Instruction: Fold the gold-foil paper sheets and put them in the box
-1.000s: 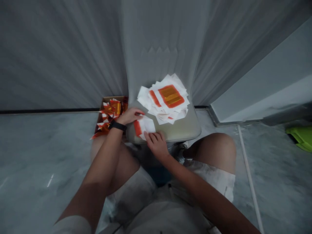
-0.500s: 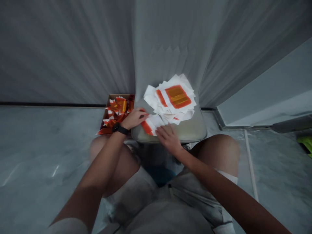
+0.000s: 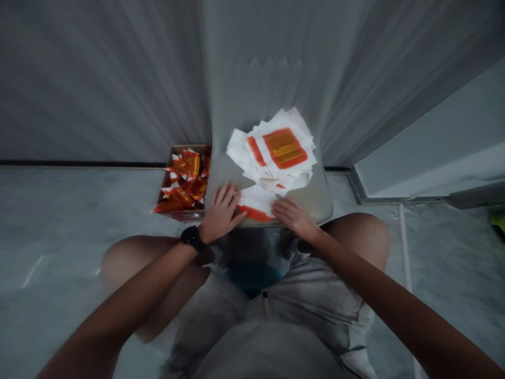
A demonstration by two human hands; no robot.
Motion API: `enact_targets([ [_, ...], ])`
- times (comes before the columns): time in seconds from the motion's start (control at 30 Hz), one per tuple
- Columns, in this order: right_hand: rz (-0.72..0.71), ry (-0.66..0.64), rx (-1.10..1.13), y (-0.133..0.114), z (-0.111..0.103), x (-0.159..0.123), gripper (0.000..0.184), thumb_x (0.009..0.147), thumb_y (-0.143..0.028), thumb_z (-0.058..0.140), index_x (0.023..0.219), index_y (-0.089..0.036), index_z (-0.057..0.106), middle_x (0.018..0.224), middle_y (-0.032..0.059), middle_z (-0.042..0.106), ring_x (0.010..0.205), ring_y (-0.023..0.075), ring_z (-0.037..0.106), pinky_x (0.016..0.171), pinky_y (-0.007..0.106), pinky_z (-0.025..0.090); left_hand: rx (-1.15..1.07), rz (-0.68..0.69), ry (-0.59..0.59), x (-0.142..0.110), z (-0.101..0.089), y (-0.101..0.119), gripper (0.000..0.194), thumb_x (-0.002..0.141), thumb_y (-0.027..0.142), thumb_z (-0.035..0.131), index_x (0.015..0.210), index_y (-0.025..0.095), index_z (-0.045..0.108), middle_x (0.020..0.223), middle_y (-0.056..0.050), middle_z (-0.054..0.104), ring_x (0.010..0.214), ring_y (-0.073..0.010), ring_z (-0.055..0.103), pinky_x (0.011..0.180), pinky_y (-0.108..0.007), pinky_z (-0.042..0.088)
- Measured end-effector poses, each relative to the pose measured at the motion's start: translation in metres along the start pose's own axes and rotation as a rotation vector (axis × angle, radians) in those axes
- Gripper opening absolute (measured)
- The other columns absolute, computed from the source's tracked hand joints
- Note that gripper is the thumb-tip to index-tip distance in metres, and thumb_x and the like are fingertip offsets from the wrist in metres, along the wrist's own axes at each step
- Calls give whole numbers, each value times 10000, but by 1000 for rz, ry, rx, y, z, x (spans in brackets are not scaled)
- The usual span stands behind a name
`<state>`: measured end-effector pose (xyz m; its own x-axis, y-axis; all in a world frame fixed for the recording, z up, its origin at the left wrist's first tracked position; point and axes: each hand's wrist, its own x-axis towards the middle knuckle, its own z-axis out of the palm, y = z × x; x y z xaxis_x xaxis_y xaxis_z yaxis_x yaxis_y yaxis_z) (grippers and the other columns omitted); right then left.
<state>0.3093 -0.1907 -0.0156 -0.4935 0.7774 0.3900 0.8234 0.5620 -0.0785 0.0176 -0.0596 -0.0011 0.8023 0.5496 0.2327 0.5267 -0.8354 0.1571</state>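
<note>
Resting on the three-o'clock end of the white-and-red sheet [image 3: 257, 202], the right hand [image 3: 295, 217] keeps its fingers together, grip unclear; the left hand [image 3: 223, 210] spreads its fingers at nine. The sheet lies along the chair's [image 3: 315, 202] near edge, long axis roughly nine to three, red band toward six. Beyond: box [image 3: 177, 215] at ten, pile [image 3: 276, 150] at one.

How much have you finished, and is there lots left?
The pile on the chair looks done. The left hand and right hand are at one paper. The box holds many orange pieces, maybe what's left; I can't be sure.
</note>
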Motion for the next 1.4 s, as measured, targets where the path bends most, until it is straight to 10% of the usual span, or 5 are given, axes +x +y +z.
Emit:
enact_targets([
  [0.27,177,55,-83,-7,0,-16,306,1039,-170,524,1300,-174,685,1280,127,732,1291,254,629,1202,585,413,-16,98,-32,-2,-3,11,658,1021,469,449,1564,103,391,1661,-205,320,1563,-383,240,1257,-623,187],
  [0.57,134,58,-10,-16,-4,-29,349,1042,-150,509,1360,-206,641,1354,110,698,1359,247,580,1234,620,347,-79,128,45,-1,3,4,474,1008,317,502,1453,158,539,1338,-184,607,1247,-330,554,1057,-498,473],
  [0.83,192,43,35,-24,-3,-29,326,1056,-188,489,1327,-206,670,1318,109,718,1285,237,637,1247,601,336,-31,150,7,-4,6,0,606,964,408,542,1514,161,483,1451,-206,513,1332,-389,461,1087,-552,408],
  [1.4,391,117,-51,-33,-7,-36,262,1022,-205,554,1220,-208,727,1243,80,746,1251,272,625,1221,616,369,-90,284,56,1,12,3,367,1027,221,509,1366,286,633,1232,-96,703,1171,-251,601,1021,-459,465],
])
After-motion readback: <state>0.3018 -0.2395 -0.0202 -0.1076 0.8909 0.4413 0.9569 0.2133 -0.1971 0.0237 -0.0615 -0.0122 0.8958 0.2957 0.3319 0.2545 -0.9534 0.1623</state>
